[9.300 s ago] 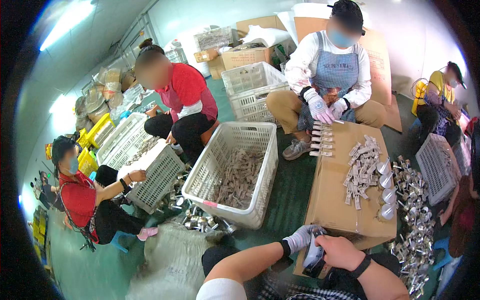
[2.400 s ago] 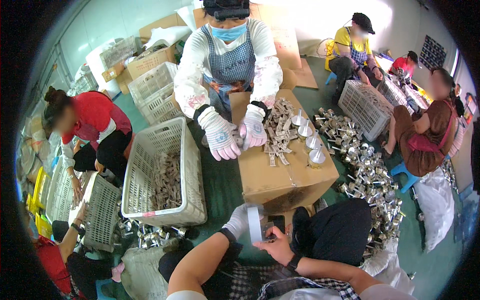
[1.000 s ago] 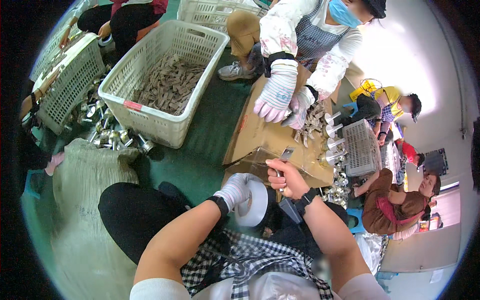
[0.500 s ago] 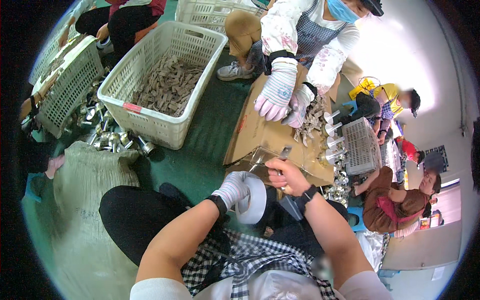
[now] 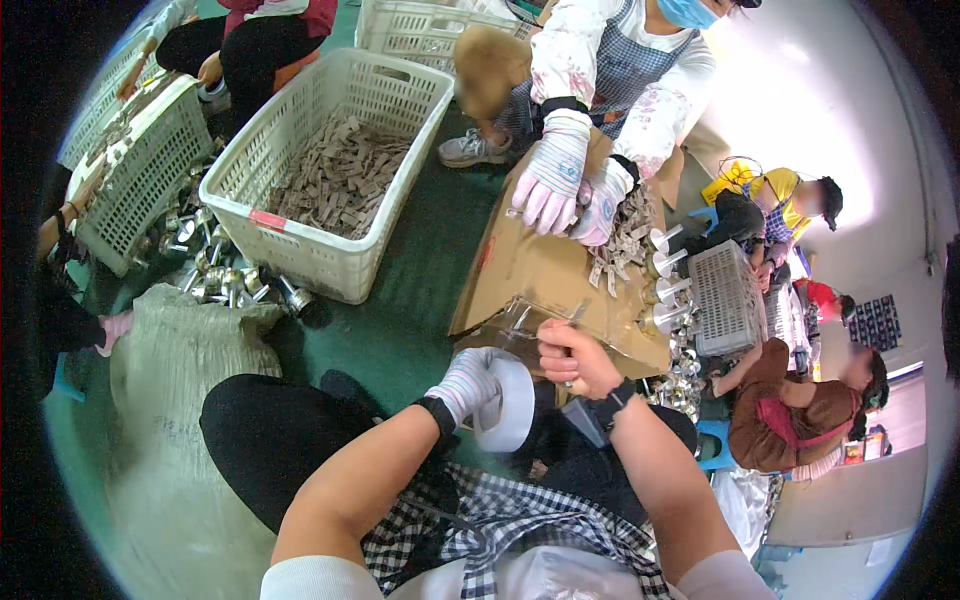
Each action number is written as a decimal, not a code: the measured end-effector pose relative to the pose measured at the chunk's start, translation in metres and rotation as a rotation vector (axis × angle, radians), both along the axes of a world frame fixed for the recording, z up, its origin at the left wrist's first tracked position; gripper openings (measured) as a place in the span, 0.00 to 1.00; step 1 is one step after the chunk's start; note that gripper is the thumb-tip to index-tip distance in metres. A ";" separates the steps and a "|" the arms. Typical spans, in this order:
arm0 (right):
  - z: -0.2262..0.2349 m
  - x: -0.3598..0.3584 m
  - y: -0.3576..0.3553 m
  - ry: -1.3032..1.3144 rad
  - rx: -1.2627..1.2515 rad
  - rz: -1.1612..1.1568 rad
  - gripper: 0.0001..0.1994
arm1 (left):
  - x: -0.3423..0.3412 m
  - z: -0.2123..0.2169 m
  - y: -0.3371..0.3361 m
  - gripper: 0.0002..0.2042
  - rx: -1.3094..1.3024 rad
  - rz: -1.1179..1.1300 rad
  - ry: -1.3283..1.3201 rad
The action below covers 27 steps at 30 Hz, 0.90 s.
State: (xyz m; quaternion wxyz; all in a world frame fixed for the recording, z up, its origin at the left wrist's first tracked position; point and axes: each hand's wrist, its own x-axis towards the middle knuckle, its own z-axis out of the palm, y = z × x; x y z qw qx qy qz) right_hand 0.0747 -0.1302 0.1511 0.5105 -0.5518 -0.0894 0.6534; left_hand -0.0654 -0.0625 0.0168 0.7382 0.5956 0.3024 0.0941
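My left hand (image 5: 466, 382), in a striped white glove, grips a roll of pale, whitish tape (image 5: 512, 405) above my lap. A shiny clear strip (image 5: 518, 325) shows just beyond the roll. My right hand (image 5: 580, 358), bare and with a dark band at the wrist, is closed to the right of the roll. From its fingers a thin flat grey piece (image 5: 578, 312) sticks up; its kind is not clear. Beyond my hands lies a brown cardboard sheet (image 5: 505, 275) with small grey-brown strips (image 5: 628, 240) on its far right part.
Opposite me, a co-worker's gloved hands (image 5: 565, 195) work over the cardboard. A white crate (image 5: 285, 240) of grey-brown strips stands left. Metal parts with stems (image 5: 665, 290) line the cardboard's right edge. A bulging woven sack (image 5: 190, 400) is at my left, and a grey crate (image 5: 722, 295) stands right.
My right hand has shifted slightly right and down, with the grey piece tilting along. The left hand and roll stay nearly still. The co-worker's hands have moved a little.
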 end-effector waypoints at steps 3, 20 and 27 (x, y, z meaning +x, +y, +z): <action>-0.011 0.004 0.004 -0.014 0.024 0.063 0.06 | -0.001 0.004 0.001 0.15 -0.032 -0.003 -0.024; 0.063 0.021 -0.020 -0.424 -0.026 0.155 0.07 | -0.005 -0.039 -0.023 0.14 0.154 -0.171 0.128; 0.068 0.084 -0.060 -0.492 0.141 -0.202 0.10 | -0.002 0.054 -0.020 0.23 0.217 -0.306 0.151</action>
